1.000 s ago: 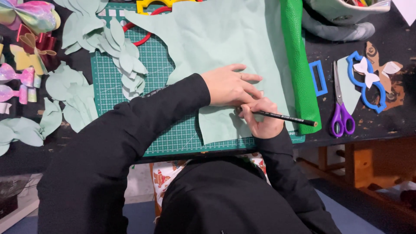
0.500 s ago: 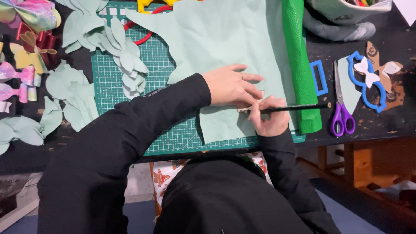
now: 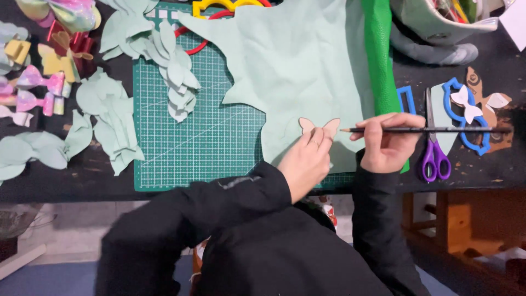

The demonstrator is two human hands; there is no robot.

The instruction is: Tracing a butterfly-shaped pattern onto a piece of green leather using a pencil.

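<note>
My left hand (image 3: pixel 307 161) holds a small beige butterfly-shaped template (image 3: pixel 319 126) by its lower edge, lifted off the pale mint sheet (image 3: pixel 296 60). The sheet lies across a green gridded cutting mat (image 3: pixel 203 126). My right hand (image 3: pixel 390 143) grips a dark pencil (image 3: pixel 438 130) held level, its tip pointing left toward the template. Both hands hover over the sheet's near right corner.
Purple-handled scissors (image 3: pixel 434 153) and blue outline templates (image 3: pixel 466 118) lie right of my right hand. A green roll (image 3: pixel 379 60) borders the sheet. Cut mint leaf shapes (image 3: pixel 175 71) and more pieces (image 3: pixel 104 118) lie left. Colourful bows (image 3: pixel 33 90) sit at far left.
My left hand lifted from pressing flat on the sheet and now holds the butterfly template up. The right hand with the pencil moved up and right off the sheet.
</note>
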